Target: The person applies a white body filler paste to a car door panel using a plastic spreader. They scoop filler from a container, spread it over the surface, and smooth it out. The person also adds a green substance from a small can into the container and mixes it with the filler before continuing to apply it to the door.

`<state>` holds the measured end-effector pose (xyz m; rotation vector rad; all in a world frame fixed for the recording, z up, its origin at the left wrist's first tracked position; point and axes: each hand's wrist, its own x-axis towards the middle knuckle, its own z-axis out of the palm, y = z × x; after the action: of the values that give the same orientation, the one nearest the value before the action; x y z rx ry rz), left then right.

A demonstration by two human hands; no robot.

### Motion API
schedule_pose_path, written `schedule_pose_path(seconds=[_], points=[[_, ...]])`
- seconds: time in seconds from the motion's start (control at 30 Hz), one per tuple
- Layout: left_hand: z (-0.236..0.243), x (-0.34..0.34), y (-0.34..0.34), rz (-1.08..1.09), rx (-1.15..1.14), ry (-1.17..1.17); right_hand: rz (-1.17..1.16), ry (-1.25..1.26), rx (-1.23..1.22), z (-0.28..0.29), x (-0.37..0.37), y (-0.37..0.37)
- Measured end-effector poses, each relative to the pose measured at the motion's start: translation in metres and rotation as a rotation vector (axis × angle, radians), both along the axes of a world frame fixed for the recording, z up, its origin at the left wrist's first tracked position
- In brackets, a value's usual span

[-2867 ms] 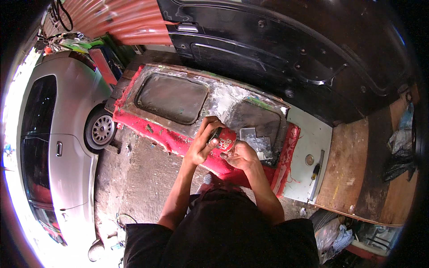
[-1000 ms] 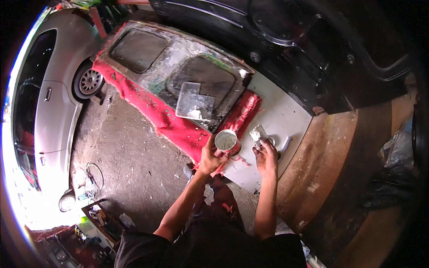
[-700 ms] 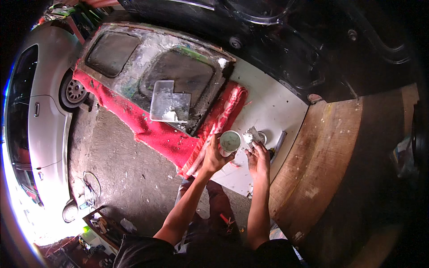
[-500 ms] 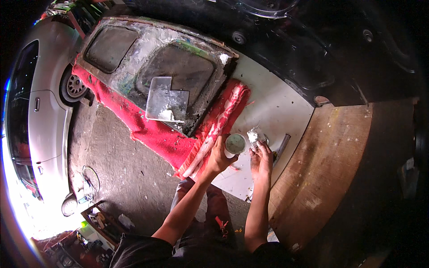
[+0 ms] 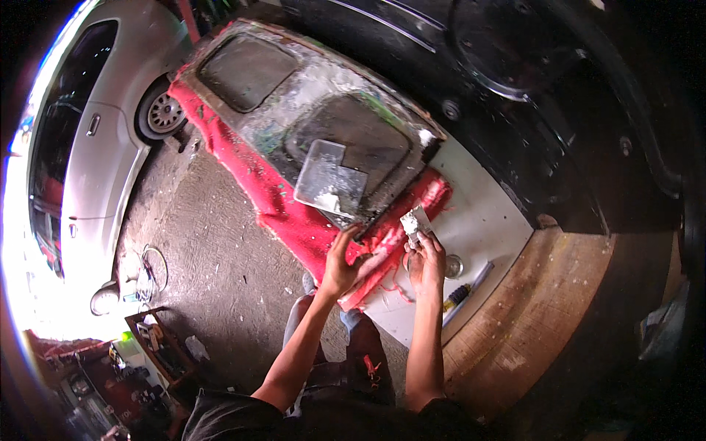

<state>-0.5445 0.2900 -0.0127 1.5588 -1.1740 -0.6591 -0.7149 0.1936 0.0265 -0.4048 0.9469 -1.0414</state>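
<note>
In my right hand [image 5: 426, 266] is a small flat filler spreader [image 5: 417, 222], a lump of white paste on its end. My left hand [image 5: 341, 266] is open, thumb and fingers apart, with its fingertips close to the lower corner of a clear, notched plastic sheet [image 5: 323, 173]. Whether they touch the sheet I cannot tell. White paste [image 5: 328, 201] lies on the sheet, which rests on a worn, patchy panel [image 5: 309, 84] with two recessed areas. Beside my right hand stands a small round container [image 5: 454, 266]; another rim is partly hidden behind that hand.
Red cloth [image 5: 250, 173] lies under the panel, on a white board [image 5: 478, 206]. A tool with a yellow and black handle [image 5: 457, 296] lies near the board's edge. A silver car [image 5: 110, 140] stands at left, a large black body panel [image 5: 544, 110] at the far right.
My left hand has let go of the round tin and moved left toward the plastic sheet. My right hand still holds the spreader. The whole view has shifted.
</note>
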Motion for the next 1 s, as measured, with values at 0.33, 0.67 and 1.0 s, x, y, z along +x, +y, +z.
schedule_pose_path(seconds=[0.33, 0.67, 1.0], points=[[-0.03, 0.109, -0.01, 0.604, 0.063, 0.159, 0.099, -0.042, 0.034, -0.004, 0.101, -0.004], [-0.062, 0.148, -0.028, 0.477, 0.21, 0.843, 0.045, -0.014, -0.04, -0.019, 0.151, -0.005], [0.006, 0.203, -0.005, -0.042, 0.28, 1.418, 0.067, 0.101, -0.094, 0.016, 0.172, 0.021]])
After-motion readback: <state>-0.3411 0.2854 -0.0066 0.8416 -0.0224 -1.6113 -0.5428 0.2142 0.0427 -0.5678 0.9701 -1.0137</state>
